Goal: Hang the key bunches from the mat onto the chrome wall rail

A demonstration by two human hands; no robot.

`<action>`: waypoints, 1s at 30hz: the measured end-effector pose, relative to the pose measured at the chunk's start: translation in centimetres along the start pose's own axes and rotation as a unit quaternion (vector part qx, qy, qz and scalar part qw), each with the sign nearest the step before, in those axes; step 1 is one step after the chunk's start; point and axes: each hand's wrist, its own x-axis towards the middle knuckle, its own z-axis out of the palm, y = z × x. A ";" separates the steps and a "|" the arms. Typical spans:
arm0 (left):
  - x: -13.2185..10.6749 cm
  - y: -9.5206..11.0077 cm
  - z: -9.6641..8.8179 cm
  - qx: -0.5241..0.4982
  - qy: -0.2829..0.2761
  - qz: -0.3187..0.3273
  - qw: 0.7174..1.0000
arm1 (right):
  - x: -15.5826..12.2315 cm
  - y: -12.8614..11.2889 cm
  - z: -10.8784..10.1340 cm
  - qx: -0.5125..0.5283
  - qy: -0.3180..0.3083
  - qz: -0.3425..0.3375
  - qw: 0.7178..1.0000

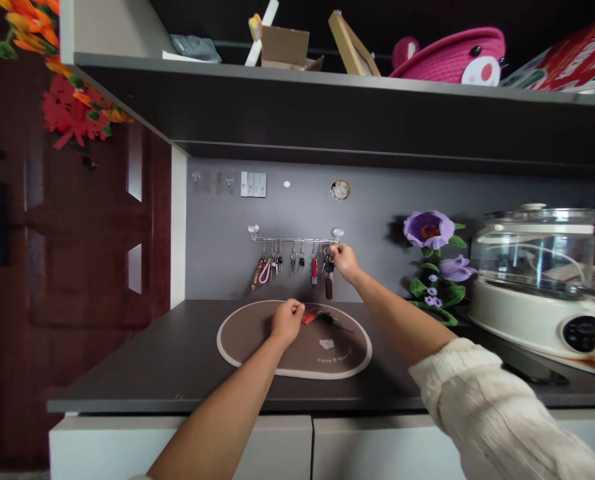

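My right hand (345,261) is raised to the right end of a clear hook rail (295,240), its fingers pinched at a key ring (327,252). Below that ring hang a dark fob (329,267) and a brown tag (328,287). Several more keys line the rail, among them a pink loop strap (265,271) and a red key holder (314,271). Low over the brown oval mat (250,337), my left hand (287,320) has its fingers closed; what they hold, if anything, is hidden. Beside its fingertips lie a red tag (308,319) and a dark key bunch (327,319).
A dark shelf (327,113) overhangs the counter (167,360), carrying a cardboard box (285,45) and a pink basket (457,57). Purple knitted flowers (430,230) and a white steamer (522,313) stand to the right. A dark red door (77,287) is on the left.
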 end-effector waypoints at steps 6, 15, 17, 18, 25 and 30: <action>0.2 -0.2 0.2 0.002 -0.002 -0.009 1.000 | 1.3 0.3 1.1 -0.093 0.021 0.012 0.995; 0.1 0.0 0.2 0.001 -0.008 -0.021 1.000 | 1.8 -0.1 2.3 -0.191 0.028 0.045 0.980; 0.0 0.1 0.1 -0.001 -0.011 -0.026 1.000 | 1.6 -0.5 2.3 -0.223 0.025 0.042 0.974; 0.0 0.2 0.1 -0.002 -0.012 -0.027 1.000 | 1.4 -0.6 2.3 -0.236 0.023 0.040 0.971; 0.1 0.3 -0.1 0.002 -0.012 -0.023 1.000 | 0.3 -0.9 2.4 -0.260 0.014 0.063 0.963; 0.1 0.2 -0.1 -0.008 -0.010 -0.032 0.999 | -0.1 -0.4 2.4 -0.250 0.018 0.055 0.966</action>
